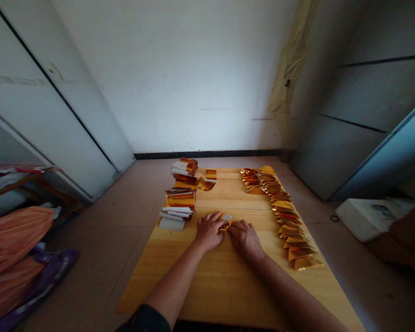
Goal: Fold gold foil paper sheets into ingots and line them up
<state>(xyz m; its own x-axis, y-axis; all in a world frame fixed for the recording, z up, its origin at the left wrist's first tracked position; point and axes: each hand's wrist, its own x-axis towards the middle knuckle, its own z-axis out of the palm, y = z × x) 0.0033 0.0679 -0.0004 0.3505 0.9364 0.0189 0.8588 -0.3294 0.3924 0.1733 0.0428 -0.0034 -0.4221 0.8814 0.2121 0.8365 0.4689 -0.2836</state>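
Observation:
A small sheet of gold foil paper (226, 216), its pale backing partly showing, lies on the wooden table between my hands. My left hand (210, 230) is closed on its left side, fingers bent over the edge. At its right lower corner, my right hand (245, 237) has its fingertips pressed together on the paper. The fingers cover much of the sheet, so its exact fold is hidden. To the left stand curled stacks of gold paper sheets (180, 199), some with white backs up. Along the right edge runs a row of folded gold paper pieces (286, 216), overlapping one another.
The wooden table (214, 286) reaches almost to a white wall (193, 83). A few loose gold sheets (207, 183) lie near the far left stack. Orange and purple bags (17, 244) are on the left floor. A white box (363, 216) and grey cabinet (352, 110) stand right.

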